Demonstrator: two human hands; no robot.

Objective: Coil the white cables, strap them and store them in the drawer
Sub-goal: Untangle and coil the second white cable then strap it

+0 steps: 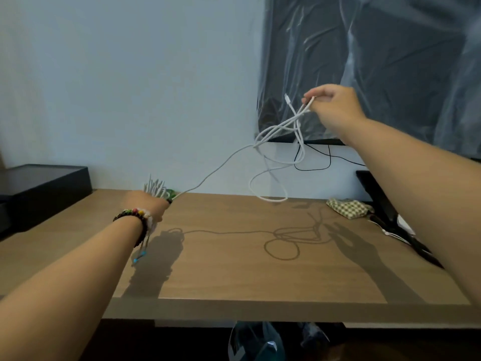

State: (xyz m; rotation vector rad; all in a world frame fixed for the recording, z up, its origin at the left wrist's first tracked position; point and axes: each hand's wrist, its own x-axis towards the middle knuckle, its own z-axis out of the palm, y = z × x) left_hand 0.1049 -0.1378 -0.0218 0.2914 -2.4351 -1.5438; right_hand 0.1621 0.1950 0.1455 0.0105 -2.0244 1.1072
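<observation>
A white cable (276,168) hangs tangled in loops above the brown table (260,269). My right hand (331,102) is raised at the upper right and pinches several strands of it; a plug end sticks up beside the fingers. One strand runs down left to my left hand (149,204), which grips a bundle of white ends (155,187) and something green near the table's back edge. The lowest loop touches the table. No drawer is in view.
A black flat box (39,183) sits at the back left. A monitor under plastic sheet (377,61) stands at the back right with black wires below it. A checked cloth pouch (348,207), another white cable (395,237) and a dark stand lie at the right.
</observation>
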